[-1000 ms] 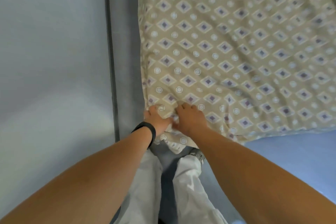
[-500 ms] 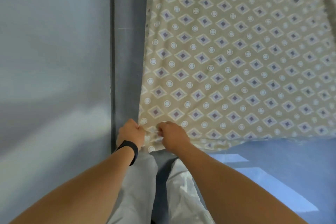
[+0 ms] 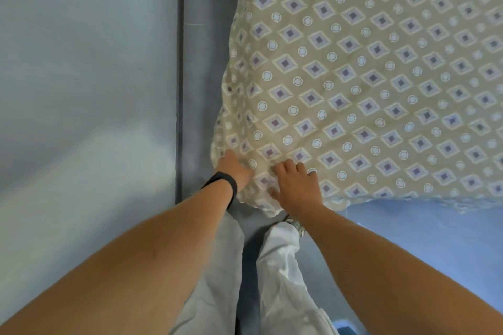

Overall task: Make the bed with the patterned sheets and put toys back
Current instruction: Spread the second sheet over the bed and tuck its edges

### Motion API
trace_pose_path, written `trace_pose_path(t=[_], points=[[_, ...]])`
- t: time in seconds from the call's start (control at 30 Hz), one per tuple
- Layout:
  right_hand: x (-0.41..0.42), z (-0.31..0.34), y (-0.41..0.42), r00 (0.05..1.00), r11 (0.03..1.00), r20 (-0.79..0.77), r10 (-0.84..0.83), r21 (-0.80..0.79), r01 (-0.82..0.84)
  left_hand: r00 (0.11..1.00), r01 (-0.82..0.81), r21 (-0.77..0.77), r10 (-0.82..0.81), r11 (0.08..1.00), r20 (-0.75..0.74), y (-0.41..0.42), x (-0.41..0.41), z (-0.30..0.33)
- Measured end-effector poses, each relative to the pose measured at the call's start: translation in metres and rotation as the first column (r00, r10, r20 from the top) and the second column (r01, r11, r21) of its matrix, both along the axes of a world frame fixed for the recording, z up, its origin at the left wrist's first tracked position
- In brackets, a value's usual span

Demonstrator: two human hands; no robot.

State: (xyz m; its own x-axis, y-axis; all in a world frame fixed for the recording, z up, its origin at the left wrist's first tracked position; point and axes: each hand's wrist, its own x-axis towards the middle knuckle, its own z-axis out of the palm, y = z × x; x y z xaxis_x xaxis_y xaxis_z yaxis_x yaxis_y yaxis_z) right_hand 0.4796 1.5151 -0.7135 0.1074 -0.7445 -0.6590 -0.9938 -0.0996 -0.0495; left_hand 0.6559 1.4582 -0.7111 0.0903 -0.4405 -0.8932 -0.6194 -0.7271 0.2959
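- Pale blue-grey wall (image 3: 81,76) fills the left of the view, with a darker grey strip of floor (image 3: 201,62) running between it and the bed.
- On the bed, the patterned sheet (image 3: 367,76), beige with purple diamonds and white rings, spreads up and to the right; its near hem runs left to right, and bare blue mattress (image 3: 435,239) shows below that hem.
- Nearest the person is the sheet's near-left corner, bunched and hanging just over the gap above the white trousers (image 3: 283,266).
- At the outer edge of that corner sits the left hand (image 3: 235,170), a black wristband (image 3: 221,181) on its wrist; its fingers are tucked into the fabric and look to be gripping it, though the cloth hides the fingertips.
- Just to the right, the right hand (image 3: 296,187) rests on top of the sheet, fingers (image 3: 288,167) loosely bent and spread, pressing the cloth down, not clearly pinching it.
- Both hands are at the corner, so neither has to reach; the rest of the sheet lies ahead and to the right of the fingers.
- My judgement: the coming move is to draw this corner down and toward the left edge of the mattress, led by the left hand.
- No toys are in view.
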Motion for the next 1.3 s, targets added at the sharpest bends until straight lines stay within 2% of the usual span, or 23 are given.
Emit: trace_pose_path(t=[0.1, 0.17, 0.27, 0.33, 0.47, 0.57, 0.67, 0.8, 0.87, 0.97, 1.1, 1.3], points=[[0.0, -0.009, 0.004, 0.989, 0.987, -0.002, 0.146, -0.064, -0.146, 0.997, -0.049, -0.04, 0.046, 0.998, -0.067, 0.0, -0.032, -0.011], [-0.001, -0.01, 0.006, 0.982, 0.977, 0.022, 0.189, -0.106, -0.185, 0.998, -0.054, -0.048, 0.053, 0.997, -0.034, 0.001, -0.038, -0.017], [-0.005, -0.007, 0.01, 0.986, 0.989, 0.107, 0.13, -0.091, -0.121, 0.997, 0.03, -0.102, -0.023, 0.994, 0.067, -0.003, -0.036, -0.019], [-0.004, 0.0, 0.01, 0.982, 0.994, 0.158, 0.102, -0.049, -0.095, 0.998, 0.028, -0.123, -0.021, 0.992, 0.063, -0.001, -0.031, -0.014], [0.005, 0.018, 0.013, 0.976, 0.996, 0.201, 0.087, 0.013, -0.091, 0.999, 0.009, -0.132, -0.003, 0.991, 0.042, 0.012, -0.018, -0.003], [0.02, 0.023, 0.013, 0.966, 0.992, 0.23, 0.122, 0.005, -0.126, 0.995, 0.012, -0.12, 0.0, 0.993, 0.101, 0.012, -0.006, 0.003], [0.036, 0.017, 0.014, 0.973, 0.996, 0.214, 0.083, 0.011, -0.087, 0.99, 0.038, -0.077, -0.027, 0.996, 0.136, 0.006, 0.006, 0.003], [0.032, 0.003, 0.025, 0.968, 0.999, 0.247, -0.051, 0.023, 0.046, 0.956, 0.225, 0.018, -0.224, 0.974, 0.188, -0.006, -0.006, 0.008], [0.015, 0.005, 0.028, 0.958, 0.996, 0.274, -0.087, 0.005, 0.089, 0.938, 0.303, 0.057, -0.309, 0.951, 0.16, -0.009, -0.025, 0.016], [-0.019, 0.019, 0.029, 0.932, 0.967, 0.275, -0.236, -0.024, 0.252, 0.87, 0.461, 0.085, -0.469, 0.883, 0.154, -0.004, -0.055, 0.039], [-0.078, 0.057, 0.018, 0.911, 0.929, 0.244, -0.333, -0.083, 0.361, 0.798, 0.59, 0.005, -0.584, 0.808, 0.149, 0.002, -0.104, 0.077], [-0.169, 0.157, 0.014, 0.842, 0.834, 0.235, -0.485, -0.165, 0.526, 0.641, 0.767, -0.074, -0.757, 0.637, 0.125, -0.002, -0.196, 0.159]])
